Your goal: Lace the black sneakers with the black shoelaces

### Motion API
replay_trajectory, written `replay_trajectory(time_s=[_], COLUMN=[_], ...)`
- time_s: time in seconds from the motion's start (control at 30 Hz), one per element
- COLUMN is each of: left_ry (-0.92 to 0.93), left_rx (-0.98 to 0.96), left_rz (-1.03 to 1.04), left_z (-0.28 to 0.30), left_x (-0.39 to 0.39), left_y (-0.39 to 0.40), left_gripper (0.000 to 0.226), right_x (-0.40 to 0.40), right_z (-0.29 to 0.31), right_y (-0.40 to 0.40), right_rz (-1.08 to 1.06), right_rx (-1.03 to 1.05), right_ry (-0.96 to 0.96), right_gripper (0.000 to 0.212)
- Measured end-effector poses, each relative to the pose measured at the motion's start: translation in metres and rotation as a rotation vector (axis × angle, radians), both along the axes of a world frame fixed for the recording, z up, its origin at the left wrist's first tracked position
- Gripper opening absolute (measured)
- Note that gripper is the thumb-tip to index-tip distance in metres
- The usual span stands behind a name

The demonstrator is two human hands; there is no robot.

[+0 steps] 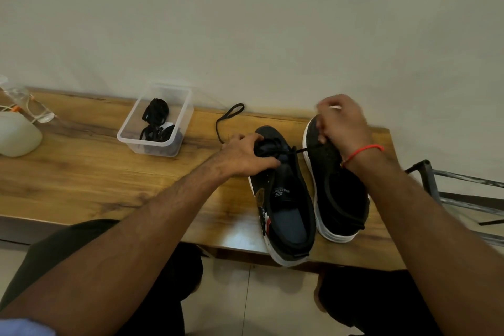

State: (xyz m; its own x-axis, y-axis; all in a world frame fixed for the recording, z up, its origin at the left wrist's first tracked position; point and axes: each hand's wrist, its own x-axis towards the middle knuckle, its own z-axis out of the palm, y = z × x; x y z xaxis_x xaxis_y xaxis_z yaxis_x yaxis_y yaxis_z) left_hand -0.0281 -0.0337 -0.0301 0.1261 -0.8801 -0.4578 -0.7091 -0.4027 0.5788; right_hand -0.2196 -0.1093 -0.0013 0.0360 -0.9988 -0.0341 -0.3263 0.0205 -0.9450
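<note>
Dim, warm light – soft shadows; right hand (342, 120) motion-blurred, edges bowed by wide-angle distortion

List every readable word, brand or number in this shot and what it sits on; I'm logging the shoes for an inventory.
"S" and "sport": printed on the insole of the left sneaker, upside down from this view.
A smaller word beside "sport": too blurred to read.
Side graphics on the same sneaker: red, white and tan shapes, no legible text.
Right sneaker, plastic container, table: no text visible.
</note>
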Motion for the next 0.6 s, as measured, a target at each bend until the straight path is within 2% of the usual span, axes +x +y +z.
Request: replay_trajectory(time_s=[0.07, 0.1, 0.17, 0.37, 0.5, 0.6], left_ry=[-0.007, -0.020, -0.040, -0.071, -0.082, -0.009], left_rx=[-0.008, -0.012, -0.013, 0.041, 0.042, 0.035], left_rz=[0.036, 0.047, 0.059, 0.009, -0.003, 0.038], left_z=[0.003, 0.005, 0.008, 0.008, 0.007, 0.006], left_x=[-0.002, -0.002, -0.001, 0.004, 0.002, 0.001], left_y=[0.000, 0.000, 0.001, 0.004, 0.004, 0.005], left_gripper=[0.083, 0.082, 0.084, 0.082, 0.083, 0.083], right_x=[0.002, 0.004, 0.007, -0.002, -0.012, -0.021], right_z=[-0.004, -0.006, -0.008, 0.009, 0.017, 0.024], right_y=[0.006, 0.010, 0.015, 0.010, 0.008, 0.006], right_rz=[0.338, 0.470, 0.620, 0.660, 0.702, 0.667], right_rx=[-0.187, -0.213, -0.213, -0.094, 0.039, 0.060], right_ry=[0.566, 0.747, 0.937, 1.075, 1.043, 0.982], right_gripper=[0.012, 0.016, 0.024, 0.031, 0.025, 0.019])
